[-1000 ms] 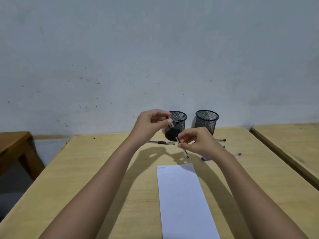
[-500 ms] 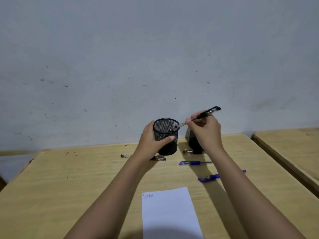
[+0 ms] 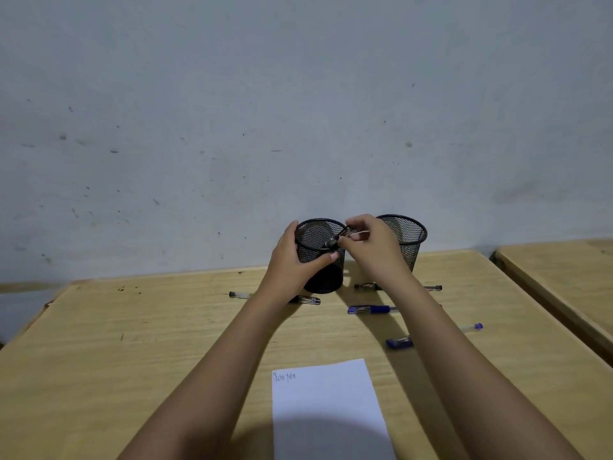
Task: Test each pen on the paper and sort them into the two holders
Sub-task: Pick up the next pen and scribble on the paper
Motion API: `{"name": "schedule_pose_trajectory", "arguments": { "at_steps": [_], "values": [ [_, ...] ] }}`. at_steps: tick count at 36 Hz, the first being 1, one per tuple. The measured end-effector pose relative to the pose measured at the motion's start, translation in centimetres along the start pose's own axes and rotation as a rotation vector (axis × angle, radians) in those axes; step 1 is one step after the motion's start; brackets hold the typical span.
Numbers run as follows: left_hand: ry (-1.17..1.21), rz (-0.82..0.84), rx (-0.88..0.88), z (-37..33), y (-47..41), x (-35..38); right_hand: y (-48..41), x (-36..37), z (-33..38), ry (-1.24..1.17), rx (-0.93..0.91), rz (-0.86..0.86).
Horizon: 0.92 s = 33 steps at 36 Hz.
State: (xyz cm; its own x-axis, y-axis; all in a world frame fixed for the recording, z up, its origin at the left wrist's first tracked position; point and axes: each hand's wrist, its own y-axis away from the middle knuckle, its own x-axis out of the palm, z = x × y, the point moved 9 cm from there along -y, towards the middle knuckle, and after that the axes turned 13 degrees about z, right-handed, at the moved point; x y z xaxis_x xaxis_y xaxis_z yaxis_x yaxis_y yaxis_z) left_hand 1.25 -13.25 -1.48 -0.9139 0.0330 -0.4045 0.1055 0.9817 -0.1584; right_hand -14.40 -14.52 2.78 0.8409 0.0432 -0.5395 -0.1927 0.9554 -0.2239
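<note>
Two black mesh holders stand at the table's far edge. My left hand (image 3: 295, 260) grips the left holder (image 3: 323, 277) round its side. My right hand (image 3: 371, 245) pinches a black pen (image 3: 335, 241) at that holder's rim, its tip pointing down into the holder. The right holder (image 3: 409, 237) stands behind my right hand, partly hidden. A white paper (image 3: 328, 410) with two small written words lies in front of me. Loose pens lie on the table: a black one (image 3: 306, 299) under my left wrist, another black one (image 3: 368, 286), a blue one (image 3: 371, 309) and a blue-capped one (image 3: 399, 342).
The wooden table (image 3: 132, 343) ends at a grey wall. A second wooden table (image 3: 564, 270) stands to the right across a narrow gap. One pen's blue end (image 3: 472, 327) shows right of my right forearm.
My right hand has lowered the black pen from a high slant over the left holder down to its rim. My left hand keeps its grip on that holder. The head has moved closer.
</note>
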Motion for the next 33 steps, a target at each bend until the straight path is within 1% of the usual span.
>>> {"name": "schedule_pose_trajectory", "arguments": {
  "at_steps": [4,6,7,10,11,13,16,19,23,26,29,33],
  "values": [
    [-0.083,0.001,0.044,-1.2,1.2,-0.6,2.0,-0.5,-0.7,-0.182,0.005,-0.073],
    [-0.122,0.018,0.045,-0.8,2.2,-0.9,3.3,-0.6,-0.9,-0.219,0.003,-0.108],
    [-0.176,0.047,0.025,-0.3,2.9,-0.9,4.0,-0.4,-0.9,-0.221,-0.005,-0.117],
    [-0.461,0.135,0.02,0.4,5.8,-1.2,6.0,0.8,-0.5,-0.187,-0.036,-0.107],
    [-0.54,0.154,0.033,0.6,6.9,-1.4,6.6,1.6,-0.3,-0.151,-0.049,-0.077],
    [-0.64,0.191,0.039,1.2,9.1,-1.8,7.4,3.9,0.3,-0.041,-0.069,0.033],
    [-0.752,0.241,-0.05,3.4,11.9,-2.7,7.6,7.2,1.2,0.119,-0.104,0.181],
    [-0.778,0.257,-0.145,5.1,13.6,-3.7,7.1,9.6,2.4,0.279,-0.146,0.255],
    [-0.839,0.351,-0.311,6.9,14.6,-3.9,6.3,12.6,3.0,0.478,-0.188,0.338],
    [-0.852,0.365,-0.344,7.1,14.8,-3.9,5.7,14.3,2.6,0.611,-0.176,0.371],
    [-0.857,0.356,-0.347,7.2,14.8,-3.9,5.5,14.7,2.7,0.721,-0.19,0.345],
    [-0.837,0.337,-0.336,7.2,14.9,-4.0,5.6,14.1,3.4,0.743,-0.169,0.319]
  ]
}}
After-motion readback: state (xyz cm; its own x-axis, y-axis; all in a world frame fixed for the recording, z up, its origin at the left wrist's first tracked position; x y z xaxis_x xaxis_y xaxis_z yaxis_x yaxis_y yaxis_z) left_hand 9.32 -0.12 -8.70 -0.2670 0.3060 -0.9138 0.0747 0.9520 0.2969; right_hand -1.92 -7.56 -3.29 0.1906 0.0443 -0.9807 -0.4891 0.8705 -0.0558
